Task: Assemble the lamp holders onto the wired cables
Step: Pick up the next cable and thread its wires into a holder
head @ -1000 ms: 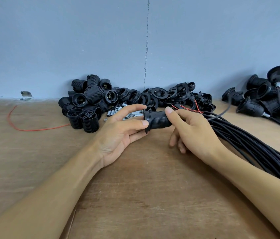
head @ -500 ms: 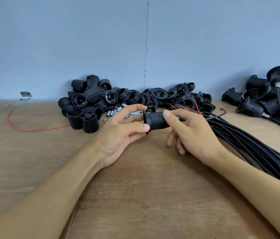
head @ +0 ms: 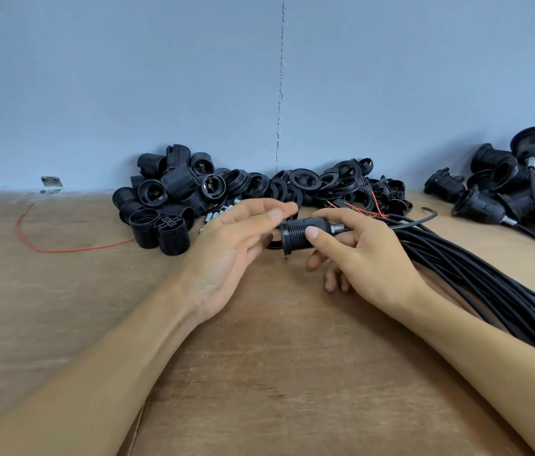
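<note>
From the head camera we look down on a brown wooden tabletop (head: 259,373) set against a blue-grey wall (head: 161,77). Near the middle of the view, held over the board, is a black threaded plastic lamp holder (head: 297,232). It lies on its side, with its flanged mouth toward nine o'clock and a small metal nipple (head: 338,228) at its three o'clock end. The right hand (head: 368,258) grips it: the thumb presses the threaded body from the near side and the forefinger curls over the top. The left hand (head: 233,248) sits at the holder's nine o'clock side, its fingers loosely stretched and blurred, with their tips at the flange. We cannot tell whether they touch it, and they close on nothing.

At four o'clock from the holder we see a thick bundle of black cables (head: 476,284) with red wire ends, running beside the right forearm to the frame's edge. At eleven o'clock, along the wall, sits a heap of black ribbed holder shells (head: 174,192). At twelve o'clock is a heap of flat black plastic rings (head: 325,184). Between the two heaps, just past the left fingers, are a few small silvery metal tubes (head: 218,212). At two o'clock lie assembled black holders on cables (head: 503,192). At nine o'clock a loose thin red wire (head: 62,250) curves over the board.
</note>
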The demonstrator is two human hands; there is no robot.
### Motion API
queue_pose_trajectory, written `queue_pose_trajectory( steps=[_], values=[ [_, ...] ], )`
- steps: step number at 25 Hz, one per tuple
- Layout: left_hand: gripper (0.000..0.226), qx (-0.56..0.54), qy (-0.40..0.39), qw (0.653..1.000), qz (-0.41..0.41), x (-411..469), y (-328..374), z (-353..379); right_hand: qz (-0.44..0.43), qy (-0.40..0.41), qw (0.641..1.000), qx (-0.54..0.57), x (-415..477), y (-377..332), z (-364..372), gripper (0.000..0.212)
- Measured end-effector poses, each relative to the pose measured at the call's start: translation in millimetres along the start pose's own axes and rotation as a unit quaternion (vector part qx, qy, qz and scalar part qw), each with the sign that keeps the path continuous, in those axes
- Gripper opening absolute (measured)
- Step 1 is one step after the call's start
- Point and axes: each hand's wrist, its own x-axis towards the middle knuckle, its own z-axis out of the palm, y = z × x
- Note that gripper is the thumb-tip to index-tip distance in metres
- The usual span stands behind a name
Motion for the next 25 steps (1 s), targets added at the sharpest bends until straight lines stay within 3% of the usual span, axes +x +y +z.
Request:
queue_pose_trajectory(
  steps=[4, 7, 12, 16, 22, 25],
  values=[
    [0.020, -0.029, 0.017, 0.999, 0.005, -1.2, 4.9, 2.3, 0.012, 0.045, 0.999, 0.019, 3.3, 3.6, -0.7, 0.024],
    [0.031, -0.024, 0.023, 0.999, -0.016, -1.2, 1.7, 7.4, -0.001, 0.061, 0.996, 0.060, 5.5, 2.9, -2.7, 0.027],
    [0.046, 0.018, 0.073, 0.996, -0.055, 1.7, -6.2, 13.7, -0.036, 0.043, 0.996, 0.069, 4.2, -1.3, -3.9, 0.024],
    [0.049, 0.016, 0.085, 0.996, -0.019, 3.5, 1.4, 11.7, -0.046, 0.004, 0.998, 0.037, -1.7, -1.8, 1.1, 0.030],
    [0.056, 0.016, 0.038, 0.999, -0.032, -1.3, 3.2, 18.6, -0.054, 0.096, 0.993, 0.034, 4.2, 1.1, -3.0, 0.032],
    [0.055, 0.037, 0.045, 0.997, -0.057, -3.3, -3.6, 27.3, -0.069, 0.079, 0.993, 0.046, 5.0, 1.4, -6.8, 0.031]
  ],
)
